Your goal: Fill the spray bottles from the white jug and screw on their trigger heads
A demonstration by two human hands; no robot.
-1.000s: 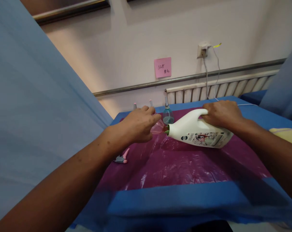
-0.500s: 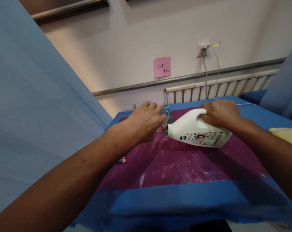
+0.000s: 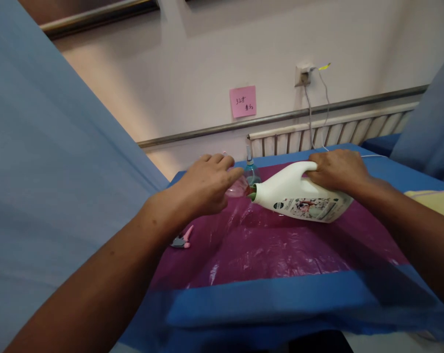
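Observation:
My right hand [image 3: 335, 169] grips the handle of a white laundry detergent bottle [image 3: 277, 189], tilted nearly onto its side with its mouth facing left. Something green and reddish shows at that mouth. A see-through plastic container [image 3: 237, 187] narrows toward the opening. My left hand [image 3: 209, 184] is closed around its far end, fingers curled, hiding much of it. Whether the two mouths touch I cannot tell. Just behind stands a small clear bottle with teal liquid [image 3: 251, 172] and an upright top.
Glossy purple plastic sheeting [image 3: 281, 250] covers part of a blue-draped table [image 3: 266, 299]. A pink and grey tool [image 3: 182, 240] lies at left. Blue curtain [image 3: 60, 162] hangs close by my left arm. Yellow cloth [image 3: 433, 201] lies at right; cords run from a wall socket [image 3: 302, 76].
My left hand has moved slightly left, showing more of the see-through container beside the bottle's mouth. The detergent bottle stays nearly where it was. More of the pink and grey tool shows.

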